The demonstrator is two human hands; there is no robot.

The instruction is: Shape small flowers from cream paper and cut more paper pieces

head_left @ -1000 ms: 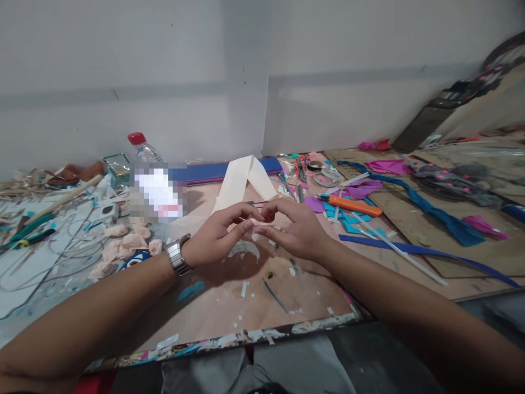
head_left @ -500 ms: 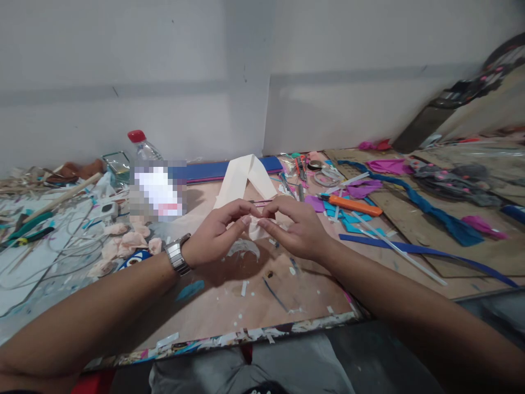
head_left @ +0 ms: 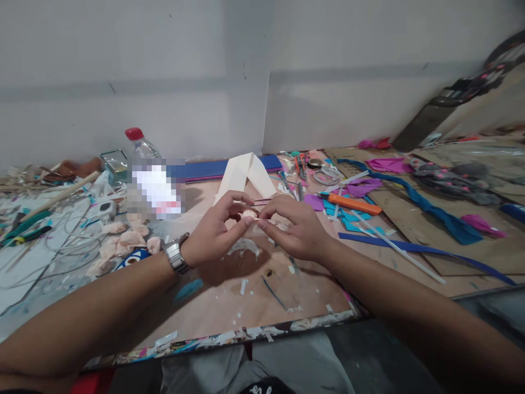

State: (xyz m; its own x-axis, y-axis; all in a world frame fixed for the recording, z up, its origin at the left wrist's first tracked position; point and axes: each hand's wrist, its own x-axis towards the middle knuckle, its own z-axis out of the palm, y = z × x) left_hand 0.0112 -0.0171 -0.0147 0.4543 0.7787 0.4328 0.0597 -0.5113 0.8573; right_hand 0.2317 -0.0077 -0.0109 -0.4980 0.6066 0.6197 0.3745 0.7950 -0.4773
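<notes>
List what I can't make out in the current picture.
All in the head view:
- Pale piece: full shape hidden by the fingers of the left hand and right hand.
- White strip: near left end hidden behind the left hand.
- Bottle: lower body masked by pixelation.
- Grey bundle: too blurred to identify.
- Lettering: cut off by the bottom edge.

The held piece [head_left: 248, 214] looks like thin, crinkled paper; the strip [head_left: 233, 176] like smooth, matt paper. The watch [head_left: 177, 255] is shiny metal, the bottle [head_left: 144, 149] clear, glossy plastic, the cutter [head_left: 356, 204] smooth plastic, the wall [head_left: 123, 44] matt.
</notes>
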